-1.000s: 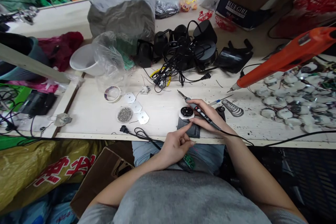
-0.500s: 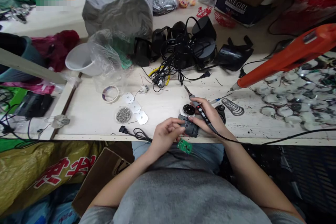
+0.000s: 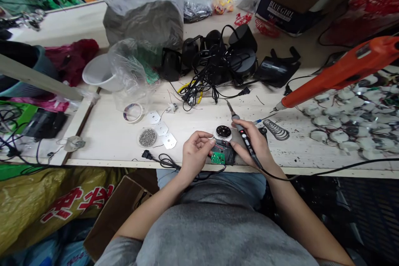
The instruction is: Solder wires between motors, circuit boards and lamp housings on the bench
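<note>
My right hand (image 3: 254,143) grips a soldering iron (image 3: 246,137), its bare tip pointing up and away from me over the table. The fingers of my left hand (image 3: 196,151) are pinched together beside a green circuit board (image 3: 218,158); what they hold is too small to make out. The board lies over a dark plastic housing (image 3: 230,154) at the table's front edge. Just beyond the housing is a round white part with a black perforated disc (image 3: 223,131), between my two hands. Thin wires show near the board.
Left are a dish of small metal pieces (image 3: 147,137), white plates (image 3: 169,141), a tape roll (image 3: 133,112) and a black cord (image 3: 168,161). Behind lie tangled black cables (image 3: 207,77). Right are a coiled-wire stand (image 3: 276,129), an orange electric screwdriver (image 3: 336,75) and many white motors (image 3: 339,135).
The green circuit board has come up from below the table edge onto the dark housing, with my left hand beside it. My right hand and the soldering iron have shifted slightly right and nearer me.
</note>
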### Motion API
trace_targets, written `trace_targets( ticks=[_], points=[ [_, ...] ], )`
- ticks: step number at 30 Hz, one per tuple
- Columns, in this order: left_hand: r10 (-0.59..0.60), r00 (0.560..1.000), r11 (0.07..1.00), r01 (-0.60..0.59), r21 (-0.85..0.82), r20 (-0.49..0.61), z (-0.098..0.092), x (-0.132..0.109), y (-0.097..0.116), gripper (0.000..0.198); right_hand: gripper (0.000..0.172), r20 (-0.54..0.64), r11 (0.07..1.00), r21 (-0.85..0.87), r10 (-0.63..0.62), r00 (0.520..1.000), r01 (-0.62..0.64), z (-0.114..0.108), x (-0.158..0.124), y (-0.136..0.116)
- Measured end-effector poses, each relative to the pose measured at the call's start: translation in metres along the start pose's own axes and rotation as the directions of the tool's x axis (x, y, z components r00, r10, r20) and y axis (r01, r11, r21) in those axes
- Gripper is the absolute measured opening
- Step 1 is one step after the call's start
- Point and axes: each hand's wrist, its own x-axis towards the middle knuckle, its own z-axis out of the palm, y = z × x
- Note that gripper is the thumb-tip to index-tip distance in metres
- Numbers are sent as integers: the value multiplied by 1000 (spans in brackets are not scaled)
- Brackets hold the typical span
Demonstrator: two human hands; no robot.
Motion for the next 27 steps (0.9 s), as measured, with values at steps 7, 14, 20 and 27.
trace_targets(
  ticks=[7, 14, 20, 27],
  points=[
    [-41, 999, 998, 40, -39, -16, 6, -4, 6, 39, 52, -151, 994, 42, -92, 984, 99, 4, -15, -43],
    [-148, 972, 988, 154, -21, 183, 6, -13, 8, 39, 45, -205, 992, 47, -107, 973, 119, 8, -15, -43],
    [-200, 951, 980, 193, 53, 237, 1, -14, 3, 36, 49, -208, 992, 37, -112, 972, 123, -5, -18, -29],
    [-79, 983, 988, 56, 141, 167, -2, -9, -2, 29, 56, -17, 985, -122, -128, 992, 125, -16, -7, 19]
  ],
)
